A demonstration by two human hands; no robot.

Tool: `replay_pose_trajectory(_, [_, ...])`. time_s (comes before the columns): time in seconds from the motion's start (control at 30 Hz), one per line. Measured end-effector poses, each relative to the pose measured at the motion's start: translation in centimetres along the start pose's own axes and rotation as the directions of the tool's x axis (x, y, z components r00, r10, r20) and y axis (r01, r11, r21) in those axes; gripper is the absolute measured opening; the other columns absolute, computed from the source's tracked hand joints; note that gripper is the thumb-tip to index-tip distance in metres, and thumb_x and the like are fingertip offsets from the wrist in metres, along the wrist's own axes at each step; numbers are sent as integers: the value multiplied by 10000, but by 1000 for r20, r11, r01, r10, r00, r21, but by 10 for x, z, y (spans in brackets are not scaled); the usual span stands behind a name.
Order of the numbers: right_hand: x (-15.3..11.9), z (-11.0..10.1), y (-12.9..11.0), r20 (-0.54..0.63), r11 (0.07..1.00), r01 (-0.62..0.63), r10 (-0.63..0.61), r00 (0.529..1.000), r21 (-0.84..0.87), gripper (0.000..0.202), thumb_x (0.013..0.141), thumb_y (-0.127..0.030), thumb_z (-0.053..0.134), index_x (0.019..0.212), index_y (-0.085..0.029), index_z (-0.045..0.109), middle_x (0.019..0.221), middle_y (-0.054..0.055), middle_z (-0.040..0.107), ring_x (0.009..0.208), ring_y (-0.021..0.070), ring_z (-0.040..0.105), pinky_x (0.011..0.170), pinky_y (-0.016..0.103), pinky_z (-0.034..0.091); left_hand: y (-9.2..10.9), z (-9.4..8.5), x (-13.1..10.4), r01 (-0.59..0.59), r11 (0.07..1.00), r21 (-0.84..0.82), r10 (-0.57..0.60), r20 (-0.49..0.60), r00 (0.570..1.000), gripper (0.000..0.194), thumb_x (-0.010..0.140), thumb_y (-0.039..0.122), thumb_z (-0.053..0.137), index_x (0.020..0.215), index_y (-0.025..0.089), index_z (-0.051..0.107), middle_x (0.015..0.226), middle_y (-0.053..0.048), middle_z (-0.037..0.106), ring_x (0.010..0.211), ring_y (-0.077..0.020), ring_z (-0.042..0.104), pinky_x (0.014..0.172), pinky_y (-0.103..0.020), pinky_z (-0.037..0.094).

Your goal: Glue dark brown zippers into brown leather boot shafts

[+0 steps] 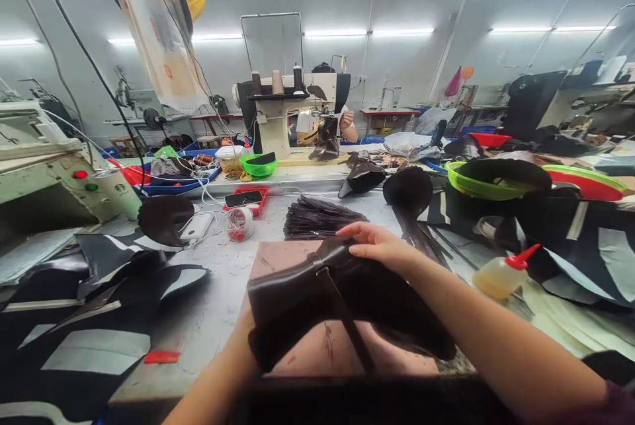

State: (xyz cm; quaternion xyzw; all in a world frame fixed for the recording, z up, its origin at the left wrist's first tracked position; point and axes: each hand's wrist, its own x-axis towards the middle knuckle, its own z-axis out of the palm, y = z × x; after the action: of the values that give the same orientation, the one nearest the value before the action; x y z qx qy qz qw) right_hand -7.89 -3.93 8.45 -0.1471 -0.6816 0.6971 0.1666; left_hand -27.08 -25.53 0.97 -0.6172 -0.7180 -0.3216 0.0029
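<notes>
A dark brown leather boot upper (292, 293) is tilted sideways above a pink work pad (317, 349), its shaft toward the left. A narrow strap with a small buckle crosses it, and the strap's tail (357, 339) hangs down. My right hand (374, 246) grips the upper's top edge between thumb and fingers. Behind the shaft, my left hand (245, 329) supports the left end; its fingers are hidden by the leather. Just beyond lies a bundle of dark leather strips (320, 217).
Leather pieces (99, 346) cover the left side. A glue bottle (501, 276) with a red tip stands right. Behind are a red tray with a phone (243, 199), a green basket (476, 180), and a sewing machine (278, 127) where another person's hand (347, 119) shows.
</notes>
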Motion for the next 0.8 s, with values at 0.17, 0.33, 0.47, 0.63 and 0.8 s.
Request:
replay_pose_trajectory(0.17, [116,-35,-35,-433,985,62,-127,893,-162,152,574,-143,662,714,-130,603,594,-16,596,547,94,528,621,255,450,-45,-7,-22,-237,832,502,345,-134,929,341,825,108,356,1068,162,589,1168,-121,561,1128,-236,494,892,-356,472])
replay_pose_trajectory(0.33, [214,-98,-70,-639,970,75,-210,740,-232,146,760,-208,501,903,-184,515,645,-55,524,520,55,476,576,210,449,-55,4,-28,-240,766,596,355,-80,932,282,821,164,401,1038,182,580,1181,-121,550,1054,-217,551,805,-295,518])
replay_pose_trajectory(0.47, [230,-129,-50,-649,936,-13,-234,724,-352,186,796,-167,411,964,-209,478,682,-47,516,552,56,494,560,189,452,-58,10,-19,-238,793,561,318,-48,947,262,822,199,404,1011,206,584,1176,-102,558,1024,-197,571,768,-263,535])
replay_pose_trajectory(0.63, [194,-102,37,-385,765,-193,-77,920,-614,88,614,-113,626,670,-163,580,570,-26,557,534,105,529,538,223,442,-67,22,24,-289,838,463,295,60,954,263,819,194,399,1019,202,569,1183,-98,557,1027,-195,568,794,-280,524])
replay_pose_trajectory(0.8, [155,-56,105,-285,460,-263,22,958,-848,144,580,-78,663,674,-177,616,739,34,636,749,189,579,675,283,416,-56,64,117,-295,880,371,192,291,937,311,824,172,396,1097,170,545,1284,-102,473,1188,-223,436,956,-378,415])
